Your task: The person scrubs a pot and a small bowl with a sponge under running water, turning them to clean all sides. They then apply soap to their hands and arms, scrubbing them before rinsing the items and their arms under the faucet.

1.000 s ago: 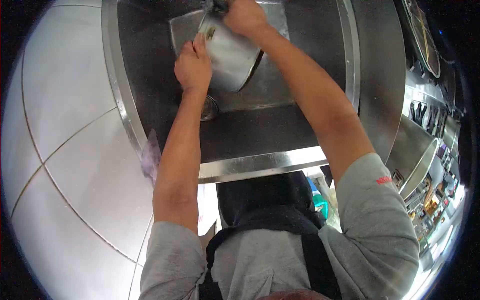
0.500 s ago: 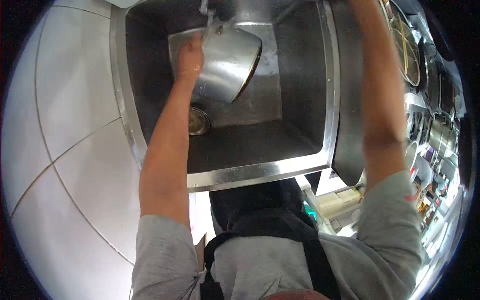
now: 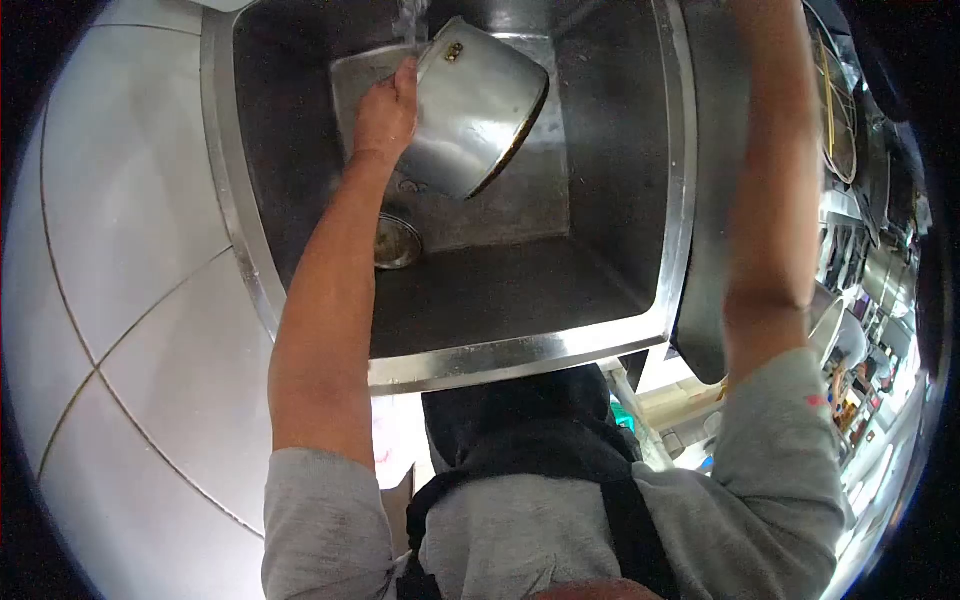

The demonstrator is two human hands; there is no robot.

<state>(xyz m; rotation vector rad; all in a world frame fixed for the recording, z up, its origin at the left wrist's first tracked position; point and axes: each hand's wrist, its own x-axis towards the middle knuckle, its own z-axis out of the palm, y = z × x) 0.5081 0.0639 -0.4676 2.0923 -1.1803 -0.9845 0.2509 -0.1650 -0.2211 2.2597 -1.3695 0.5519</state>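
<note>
My left hand [image 3: 385, 115] is closed on the rim of a silver metal pot [image 3: 480, 110], with the thumb along its outside. The pot lies tilted on its side over the sink floor, its mouth toward the left and its dark-edged base toward the lower right. A stream of water [image 3: 410, 22] falls beside the rim at the top. Partly behind my left forearm, a small round metal dish or lid [image 3: 397, 242] rests in the sink [image 3: 520, 345]. Only my right forearm shows, reaching up past the sink's right edge; that hand is beyond the frame.
White tiles [image 3: 140, 240] lie on the left of the sink. Along the right runs a dark metal surface [image 3: 705, 250]. Farther right are a wire strainer [image 3: 840, 110] and cluttered kitchenware. Pale boxes [image 3: 680, 405] stand low beneath the counter.
The pot has shifted slightly right and turned a little, so its rivetted patch shows more clearly. My right forearm has swung a bit to the right. The camera view has tilted slightly.
</note>
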